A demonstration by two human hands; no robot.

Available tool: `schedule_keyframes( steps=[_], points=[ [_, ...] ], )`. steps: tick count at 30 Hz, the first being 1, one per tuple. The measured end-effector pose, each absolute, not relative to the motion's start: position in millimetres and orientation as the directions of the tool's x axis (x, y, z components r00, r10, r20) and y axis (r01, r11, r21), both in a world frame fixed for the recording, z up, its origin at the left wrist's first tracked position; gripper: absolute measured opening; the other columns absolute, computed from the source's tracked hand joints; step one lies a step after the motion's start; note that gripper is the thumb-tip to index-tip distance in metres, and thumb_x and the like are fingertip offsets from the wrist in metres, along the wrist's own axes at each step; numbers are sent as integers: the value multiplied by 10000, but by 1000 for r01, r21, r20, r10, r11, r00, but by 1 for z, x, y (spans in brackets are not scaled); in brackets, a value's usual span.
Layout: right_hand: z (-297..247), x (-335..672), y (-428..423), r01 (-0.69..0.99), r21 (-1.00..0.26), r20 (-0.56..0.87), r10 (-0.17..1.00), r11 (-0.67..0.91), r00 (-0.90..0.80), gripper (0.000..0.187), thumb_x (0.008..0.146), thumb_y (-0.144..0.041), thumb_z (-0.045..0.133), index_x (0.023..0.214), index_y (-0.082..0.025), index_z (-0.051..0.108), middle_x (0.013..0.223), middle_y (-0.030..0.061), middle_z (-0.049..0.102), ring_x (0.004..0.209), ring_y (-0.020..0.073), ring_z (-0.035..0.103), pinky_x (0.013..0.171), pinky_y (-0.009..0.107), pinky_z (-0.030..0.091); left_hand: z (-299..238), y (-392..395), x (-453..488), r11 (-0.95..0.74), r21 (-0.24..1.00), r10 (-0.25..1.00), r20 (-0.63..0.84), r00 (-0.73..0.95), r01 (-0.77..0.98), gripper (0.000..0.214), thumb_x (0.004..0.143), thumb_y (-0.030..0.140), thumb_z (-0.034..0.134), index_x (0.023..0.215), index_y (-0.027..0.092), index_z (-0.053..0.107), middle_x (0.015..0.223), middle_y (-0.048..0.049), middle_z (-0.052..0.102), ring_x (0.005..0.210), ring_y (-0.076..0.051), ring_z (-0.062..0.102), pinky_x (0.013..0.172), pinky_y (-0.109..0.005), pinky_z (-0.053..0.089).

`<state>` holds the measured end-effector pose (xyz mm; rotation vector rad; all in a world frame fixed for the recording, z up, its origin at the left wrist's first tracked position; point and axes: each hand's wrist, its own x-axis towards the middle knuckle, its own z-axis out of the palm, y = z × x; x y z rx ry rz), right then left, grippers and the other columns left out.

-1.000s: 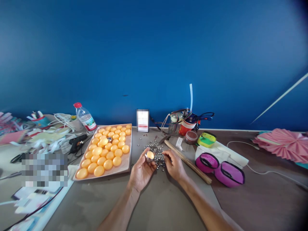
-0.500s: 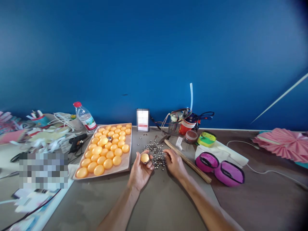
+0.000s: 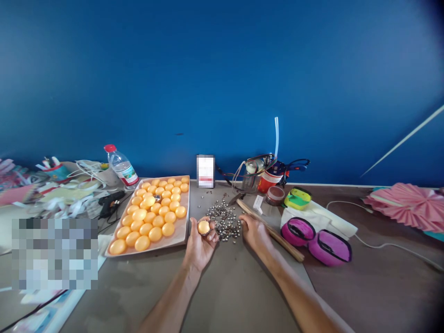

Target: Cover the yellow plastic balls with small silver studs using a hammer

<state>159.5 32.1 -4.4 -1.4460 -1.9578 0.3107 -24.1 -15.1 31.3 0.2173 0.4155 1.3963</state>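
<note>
My left hand (image 3: pixel 198 249) is palm up, its fingers curled around an orange ball (image 3: pixel 203 226). Dark, shiny bits ring the ball's lower edge, partly covered by the fingers. My right hand (image 3: pixel 255 233) is closed in a pinch at the right edge of a loose pile of small silver bead-like pieces (image 3: pixel 225 219). Whatever its fingertips hold is too small to make out. Left of my hands, a shallow pale tray (image 3: pixel 181 231) holds several rows of orange balls (image 3: pixel 146 228). Among them sits a single silver-covered ball (image 3: pixel 157 199).
A wooden-handled hammer (image 3: pixel 274 233) lies just right of my right hand. Beyond it are purple mesh bands (image 3: pixel 329 247), a round jar (image 3: pixel 275 195) and a red cup (image 3: pixel 268 181). A water bottle (image 3: pixel 122 169) and a black glue gun (image 3: pixel 110 203) stand left, near clutter.
My left hand has shifted slightly left with the ball, whose bare orange side faces up more. My right hand has drawn a little to the right, away from the silver pieces.
</note>
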Motion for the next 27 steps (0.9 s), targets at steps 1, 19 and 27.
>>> schedule_keyframes(
  steps=[1, 19, 27],
  points=[
    [-5, 159, 31, 766, -529, 383, 908, 365, -168, 246, 814, -107, 426, 918, -177, 638, 852, 95, 660, 783, 207, 614, 702, 301, 450, 32, -15, -24, 171, 390, 981, -156, 118, -905, 351, 808, 507, 522, 844, 160, 559, 728, -12, 521, 478, -45, 359, 489, -193, 336],
    [-4, 155, 33, 698, -591, 449, 884, 404, -132, 152, 764, -124, 448, 671, -187, 550, 756, 47, 546, 705, 165, 525, 675, 279, 411, 36, -19, -16, 214, 501, 973, -189, 135, -838, 372, 809, 519, 511, 853, 153, 562, 701, -21, 546, 481, -58, 385, 486, -197, 318],
    [10, 148, 29, 366, -882, 326, 945, 297, 21, 63, 715, -163, 470, 674, -209, 458, 732, 33, 607, 543, 126, 501, 506, 249, 388, 38, -20, -13, 216, 561, 971, -213, 113, -799, 373, 803, 520, 520, 869, 156, 564, 703, -29, 577, 482, -72, 422, 488, -209, 323]
  ],
)
